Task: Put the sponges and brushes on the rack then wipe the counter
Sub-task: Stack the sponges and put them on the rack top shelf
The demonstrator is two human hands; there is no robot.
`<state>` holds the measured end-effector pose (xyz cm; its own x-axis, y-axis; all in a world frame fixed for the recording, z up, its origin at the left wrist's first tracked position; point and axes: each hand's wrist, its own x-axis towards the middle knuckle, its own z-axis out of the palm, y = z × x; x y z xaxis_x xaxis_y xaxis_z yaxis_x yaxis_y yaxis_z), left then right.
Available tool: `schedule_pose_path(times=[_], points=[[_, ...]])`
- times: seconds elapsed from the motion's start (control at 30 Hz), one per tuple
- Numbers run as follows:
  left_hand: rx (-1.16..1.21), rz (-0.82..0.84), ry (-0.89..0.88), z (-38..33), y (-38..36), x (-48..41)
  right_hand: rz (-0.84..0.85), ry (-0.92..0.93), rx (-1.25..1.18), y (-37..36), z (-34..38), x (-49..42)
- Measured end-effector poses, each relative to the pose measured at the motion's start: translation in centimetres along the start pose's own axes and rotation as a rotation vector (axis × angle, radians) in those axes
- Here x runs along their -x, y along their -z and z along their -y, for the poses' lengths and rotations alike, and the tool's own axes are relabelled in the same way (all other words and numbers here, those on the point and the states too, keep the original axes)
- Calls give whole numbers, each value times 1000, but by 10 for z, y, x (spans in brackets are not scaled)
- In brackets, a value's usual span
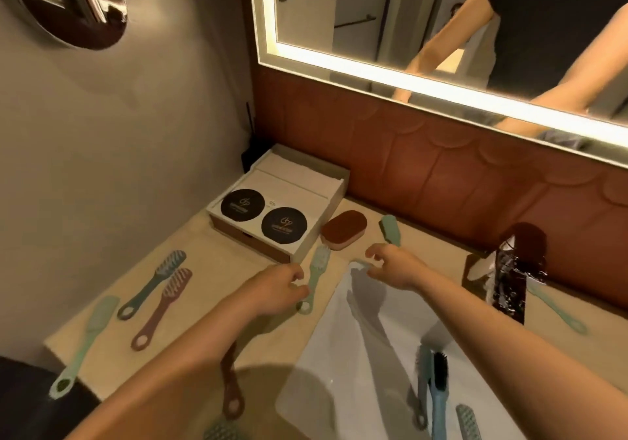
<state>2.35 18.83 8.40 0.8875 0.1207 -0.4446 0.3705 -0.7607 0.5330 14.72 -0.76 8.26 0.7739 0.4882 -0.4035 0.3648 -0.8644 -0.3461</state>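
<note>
Head view shows us both bare hands reaching out over the beige worktop (210, 269), close to the far left corner of the white sink (339, 371). Our left hand (278, 290) has its fingers curled, and thumb and fingertips meet the handle of a mint brush (316, 269). This brush lies flat on the worktop with its bristle head pointing far, towards the box. We cannot tell whether the fingers truly pinch the handle or only touch it.

Our right hand (390, 264) is about half open, thumb and forefinger bent like a claw with a clear gap between them, and it holds nothing. It hovers over the sink's far corner, where a small pale green piece shows in the gap, too small for us to identify.

Just beyond the right hand lies a second mint brush (390, 229). Left of that, a brown sponge (344, 234) rests just beside a white box (244, 232) topped with two black discs.

On the left of the worktop a teal brush (153, 283) and a dusty pink brush (163, 307) lie side by side, with a pale green brush (85, 337) nearer us. A brown brush (232, 392) lies partly under our left forearm. In the near part of the sink we see a blue brush (438, 395) with black bristles.
</note>
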Motion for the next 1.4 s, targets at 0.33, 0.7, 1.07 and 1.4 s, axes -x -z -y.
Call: schedule_pose_path(times=[0.33,0.7,1.07,1.4], points=[[374,19,6,-21,-20,-66,-47,32,197,7,0,-97],[637,20,98,-46,-25,-115,-42,59,312,-6,-13,-137],[840,-17,127,-52,-38,-111,-180,-27,61,3,-23,-97],[1201,218,230,-77,-24,-54,-394,158,-79,12,-24,5]])
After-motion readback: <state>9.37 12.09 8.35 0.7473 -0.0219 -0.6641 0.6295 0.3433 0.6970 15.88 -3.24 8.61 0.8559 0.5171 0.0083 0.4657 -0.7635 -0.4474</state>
